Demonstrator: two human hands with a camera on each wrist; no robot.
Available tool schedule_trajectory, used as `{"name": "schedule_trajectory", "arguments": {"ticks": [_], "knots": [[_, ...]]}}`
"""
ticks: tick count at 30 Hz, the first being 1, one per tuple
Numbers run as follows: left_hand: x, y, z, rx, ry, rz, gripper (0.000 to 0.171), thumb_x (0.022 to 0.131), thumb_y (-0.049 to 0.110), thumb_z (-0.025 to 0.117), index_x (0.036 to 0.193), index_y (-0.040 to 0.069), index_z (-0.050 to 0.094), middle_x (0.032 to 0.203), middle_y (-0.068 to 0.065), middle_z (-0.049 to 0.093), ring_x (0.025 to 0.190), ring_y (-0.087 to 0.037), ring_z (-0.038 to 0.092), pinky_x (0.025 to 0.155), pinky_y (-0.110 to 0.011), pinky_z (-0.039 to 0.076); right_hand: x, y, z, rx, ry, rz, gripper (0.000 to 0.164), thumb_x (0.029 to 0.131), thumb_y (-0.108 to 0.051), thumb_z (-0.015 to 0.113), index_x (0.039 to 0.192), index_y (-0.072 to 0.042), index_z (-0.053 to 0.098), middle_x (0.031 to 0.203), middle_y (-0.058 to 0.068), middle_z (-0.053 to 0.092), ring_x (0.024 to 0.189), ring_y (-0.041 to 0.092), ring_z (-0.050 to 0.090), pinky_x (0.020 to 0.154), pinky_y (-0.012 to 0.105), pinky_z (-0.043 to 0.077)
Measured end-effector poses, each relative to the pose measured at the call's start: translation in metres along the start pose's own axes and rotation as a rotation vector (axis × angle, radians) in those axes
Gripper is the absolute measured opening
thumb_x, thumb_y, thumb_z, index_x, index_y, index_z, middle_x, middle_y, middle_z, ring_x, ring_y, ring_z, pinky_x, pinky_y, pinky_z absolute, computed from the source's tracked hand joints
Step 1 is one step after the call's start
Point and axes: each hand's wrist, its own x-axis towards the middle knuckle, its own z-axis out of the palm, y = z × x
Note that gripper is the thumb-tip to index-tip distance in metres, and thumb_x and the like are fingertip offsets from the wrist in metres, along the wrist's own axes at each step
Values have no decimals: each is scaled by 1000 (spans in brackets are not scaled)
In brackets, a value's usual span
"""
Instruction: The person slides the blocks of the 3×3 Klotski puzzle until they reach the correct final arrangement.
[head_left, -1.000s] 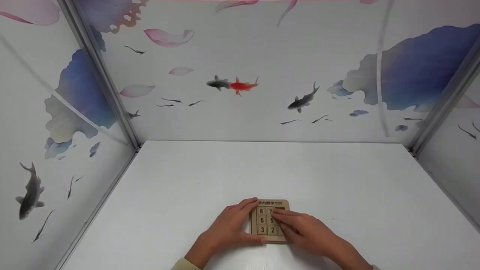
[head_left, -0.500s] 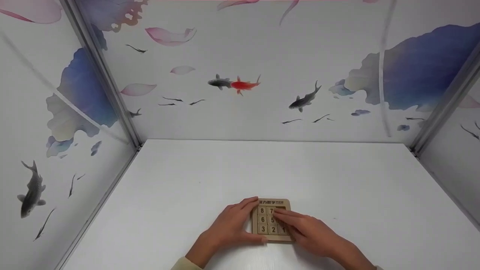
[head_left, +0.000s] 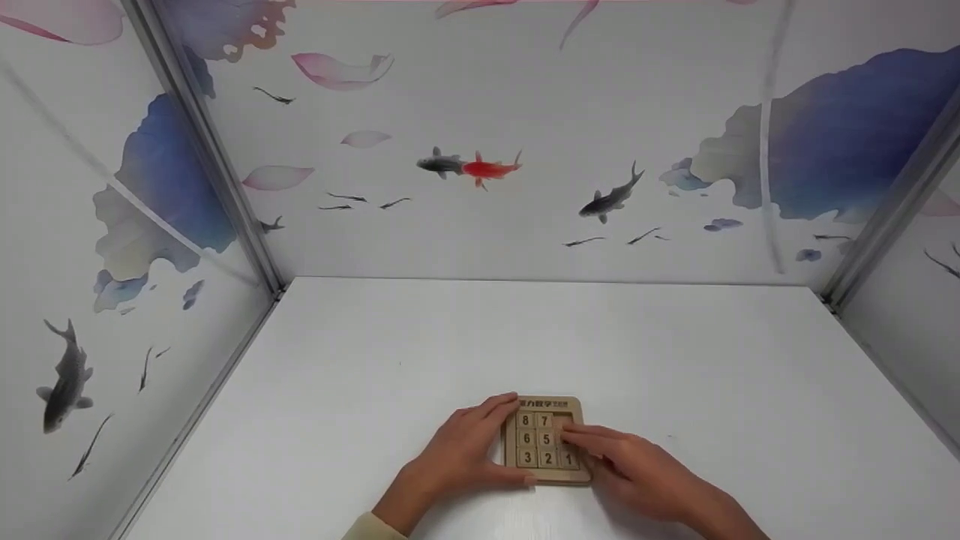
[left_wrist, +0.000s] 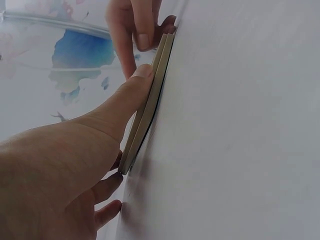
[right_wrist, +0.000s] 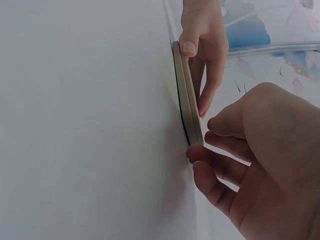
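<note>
A small wooden sliding number puzzle [head_left: 551, 475] lies flat on the white table in the head view. Its tiles read 8 and 7 on top, 6 and 5 in the middle, 3, 2 and 1 below; the top right slot has no tile. My left hand [head_left: 466, 448] grips the frame's left side, fingertips at the upper left corner and thumb along the near edge. Outstretched fingers of my right hand [head_left: 637, 469] touch the right column's middle position, hiding what lies there. In the right wrist view, other right fingertips [right_wrist: 196, 153] sit at the puzzle's edge.
The white table [head_left: 375, 337] reaches back to a printed wall panel [head_left: 480, 225] with painted fish and petals. Side panels stand left and right, joined by metal corner posts [head_left: 202, 150].
My right hand has shifted a little to the right across the puzzle, uncovering the 7, the 5, the 1 and the top right slot. My left hand keeps its hold.
</note>
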Motion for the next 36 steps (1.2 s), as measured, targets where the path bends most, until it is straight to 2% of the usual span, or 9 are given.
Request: {"name": "schedule_trajectory", "arguments": {"ticks": [6, 11, 21, 30, 36], "knots": [[0, -1, 2, -1, 5, 2, 113, 81, 85, 74, 169, 22, 40, 175, 10, 39, 156, -20, 48, 129, -49, 41, -5, 5, -2, -2, -27, 17, 46, 113, -15, 56, 157, -28, 59, 162, -10, 56, 151, 25, 55, 119, 54, 51], [0, -2, 2, -9, 0, 3, 114, 81, 85, 74, 169, 22, 40, 175, 9, 39, 156, -20, 47, 130, -48, 40, -5, 3, -3, -28, -35, 15, 45, 113, -17, 57, 156, -27, 60, 162, -8, 57, 150, 26, 56, 118, 54, 52], [1, -3, 1, -20, -13, -13, 115, 80, 85, 75, 169, 22, 40, 176, 10, 38, 157, -19, 46, 130, -49, 39, -6, 0, -1, -72, 8, -33, 41, 113, -19, 58, 153, -22, 64, 159, -5, 61, 146, 27, 60, 115, 54, 55], [0, 0, -1, -28, -16, -22, 113, 81, 82, 77, 169, 22, 40, 176, 11, 37, 158, -18, 45, 131, -49, 38, -3, -3, -3, -95, 3, 21, 44, 112, -21, 60, 154, -28, 62, 159, -8, 61, 145, 25, 61, 113, 54, 57], [0, 0, 0, -44, -26, -30, 113, 81, 83, 76, 169, 23, 38, 176, 11, 36, 159, -19, 44, 133, -49, 36, -1, -1, -3, -73, 12, 4, 43, 111, -21, 61, 155, -24, 62, 159, -5, 61, 146, 28, 61, 112, 55, 57]]}}
